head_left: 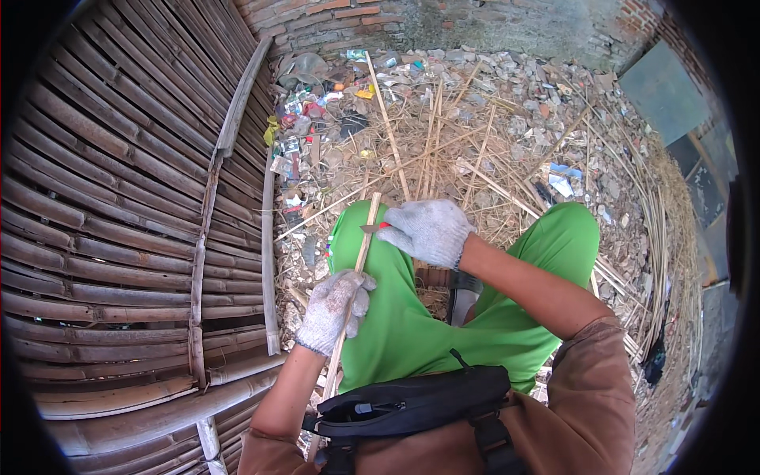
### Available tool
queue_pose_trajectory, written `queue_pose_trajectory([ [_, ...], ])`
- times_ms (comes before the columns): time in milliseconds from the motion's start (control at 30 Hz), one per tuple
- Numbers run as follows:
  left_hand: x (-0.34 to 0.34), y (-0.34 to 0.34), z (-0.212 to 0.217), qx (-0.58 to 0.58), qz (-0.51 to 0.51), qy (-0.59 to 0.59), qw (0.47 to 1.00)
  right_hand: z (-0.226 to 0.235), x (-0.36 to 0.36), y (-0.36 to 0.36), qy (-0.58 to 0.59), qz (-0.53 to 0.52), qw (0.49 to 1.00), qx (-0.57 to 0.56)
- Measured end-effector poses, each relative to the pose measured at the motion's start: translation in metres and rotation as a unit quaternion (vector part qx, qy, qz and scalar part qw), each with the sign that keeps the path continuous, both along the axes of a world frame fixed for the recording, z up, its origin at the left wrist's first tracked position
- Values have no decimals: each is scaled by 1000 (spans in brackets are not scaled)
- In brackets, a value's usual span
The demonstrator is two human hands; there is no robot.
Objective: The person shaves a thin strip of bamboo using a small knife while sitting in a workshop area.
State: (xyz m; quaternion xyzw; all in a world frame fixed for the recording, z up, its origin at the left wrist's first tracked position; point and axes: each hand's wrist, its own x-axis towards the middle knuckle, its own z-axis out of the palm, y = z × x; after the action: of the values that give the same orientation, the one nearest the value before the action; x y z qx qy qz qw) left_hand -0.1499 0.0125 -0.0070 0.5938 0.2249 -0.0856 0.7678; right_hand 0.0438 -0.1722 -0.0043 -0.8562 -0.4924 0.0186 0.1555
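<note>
A pale bamboo strip [363,252] runs slantwise over my left knee, which is in green trousers [388,305]. My left hand [336,307], in a greyish-white knit glove, is closed around the strip's lower part. In the same kind of glove, my right hand [431,229] grips a knife with a red handle [385,225]; most of the handle is hidden in the fist. The short knife blade [370,229] lies across the strip near its upper end and touches it.
A bamboo slat bench [119,229] stands close on my left. Split bamboo strips [388,127] lie on rubble and shavings ahead, with litter [305,107] near the brick wall [443,28]. Long thin strips [655,229] are heaped on the right. A black waist bag [412,404] sits at my lap.
</note>
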Motion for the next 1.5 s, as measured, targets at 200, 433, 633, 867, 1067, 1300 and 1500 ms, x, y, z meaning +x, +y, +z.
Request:
queue_pose_trajectory([
  [200, -3, -1, -8, -67, 17, -14, 997, -7, 6, 3, -23, -5, 1000, 13],
  [433, -8, -8, -4, -49, 17, 3, 999, 1, 8, 4, -40, -13, 998, 45],
  [633, -6, -5, -13, -111, 17, -23, 993, -11, 15, 5, -35, -6, 998, 58],
  [867, -10, -8, -10, -128, 34, -16, 991, 1, -1, 0, -21, 16, 999, 27],
  [1067, -14, -10, -8, -137, 44, -15, 989, -16, 24, 3, -37, -12, 997, 66],
  [1300, -14, -13, -5, -126, 48, -9, 991, -12, 23, 3, -16, -1, 999, 29],
  [1500, -8, -12, -4, -142, 61, -16, 988, -24, 42, 12, 9, -1, 1000, 20],
])
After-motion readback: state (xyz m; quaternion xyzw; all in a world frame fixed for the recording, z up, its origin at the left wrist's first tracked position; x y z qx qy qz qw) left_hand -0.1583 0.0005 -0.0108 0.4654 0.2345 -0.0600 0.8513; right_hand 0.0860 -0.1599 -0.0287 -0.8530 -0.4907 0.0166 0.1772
